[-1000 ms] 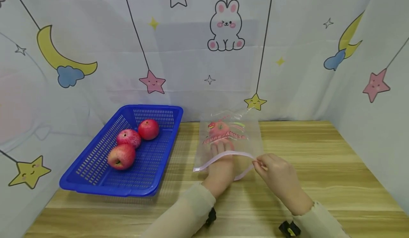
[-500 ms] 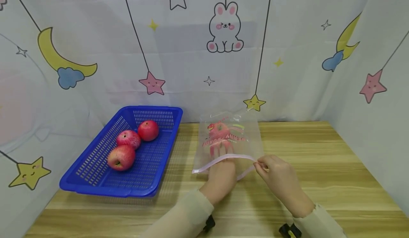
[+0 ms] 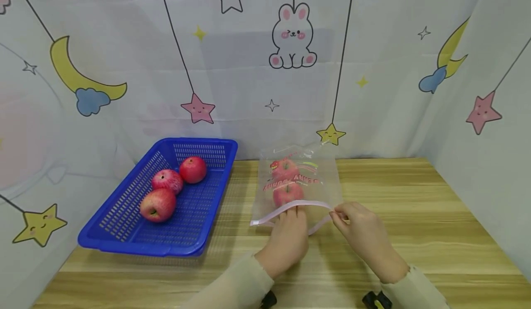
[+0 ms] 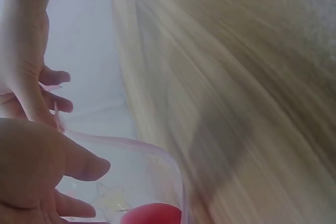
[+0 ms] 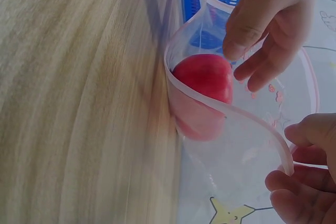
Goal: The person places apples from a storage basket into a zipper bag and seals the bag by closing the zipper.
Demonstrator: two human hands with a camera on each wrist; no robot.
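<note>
A clear plastic zip bag (image 3: pixel 325 193) with a printed front lies at the table's centre, its mouth with a pale pink edge (image 5: pixel 262 124) held apart. Two red apples are inside: a rear apple (image 3: pixel 285 167) behind the print and a front apple (image 3: pixel 288 194) near the mouth. My left hand (image 3: pixel 288 240) is at the bag's mouth, fingertips just inside the edge; in the right wrist view its fingers are relaxed and hold nothing, apart from the nearby apple (image 5: pixel 205 77). With thumb and fingers, my right hand (image 3: pixel 361 228) pinches the right corner of the mouth.
A blue plastic basket (image 3: pixel 199 226) stands on the left. It holds a front apple (image 3: pixel 158 205), a streaked apple (image 3: pixel 167 181) and a back apple (image 3: pixel 192 169). Behind the wooden table (image 3: pixel 415 235) hangs a white patterned curtain (image 3: pixel 249 78).
My left hand has drawn back toward me, from deep in the bag to its mouth, leaving the front apple inside. My right hand keeps its pinch on the corner.
</note>
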